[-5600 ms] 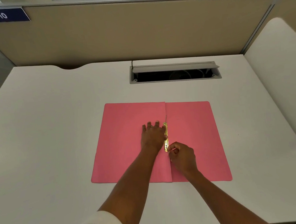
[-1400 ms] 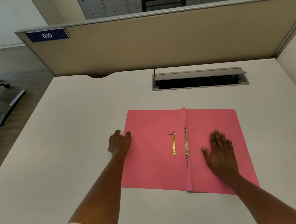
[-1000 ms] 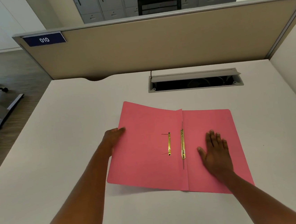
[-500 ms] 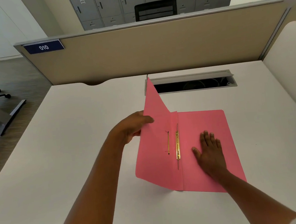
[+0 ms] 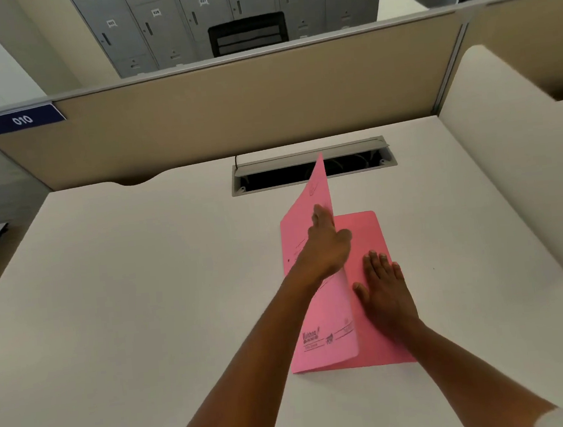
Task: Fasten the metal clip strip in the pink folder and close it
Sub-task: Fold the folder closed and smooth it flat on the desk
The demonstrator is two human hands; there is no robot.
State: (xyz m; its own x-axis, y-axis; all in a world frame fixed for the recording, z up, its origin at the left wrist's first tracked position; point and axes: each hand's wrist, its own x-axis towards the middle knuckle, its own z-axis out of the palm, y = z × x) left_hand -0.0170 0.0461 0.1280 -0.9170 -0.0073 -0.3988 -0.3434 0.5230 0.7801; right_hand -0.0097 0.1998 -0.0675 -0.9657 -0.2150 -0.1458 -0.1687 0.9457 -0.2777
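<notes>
**Folder cover held half raised over the back cover**

The pink folder (image 5: 320, 312) is seen on the white desk (image 5: 126, 297), right of centre in the view, with its spine toward nine o'clock and its open edge toward three o'clock. The front cover is lifted steeply and leans toward three o'clock over the back cover, which lies flat. Printed markings are visible on the outer face of the raised cover, near its six o'clock end.

The left hand (image 5: 324, 247) is pressed against the outer face of the raised cover; its fingers are hooked over the free edge, so the cover is gripped there. The right hand (image 5: 384, 293) is laid flat on the back cover, at three o'clock from the raised cover, with fingers spread and nothing grasped.

The metal clip strip is hidden behind the raised cover. At twelve o'clock from the folder, an open cable slot (image 5: 313, 169) is set in the desk.
</notes>
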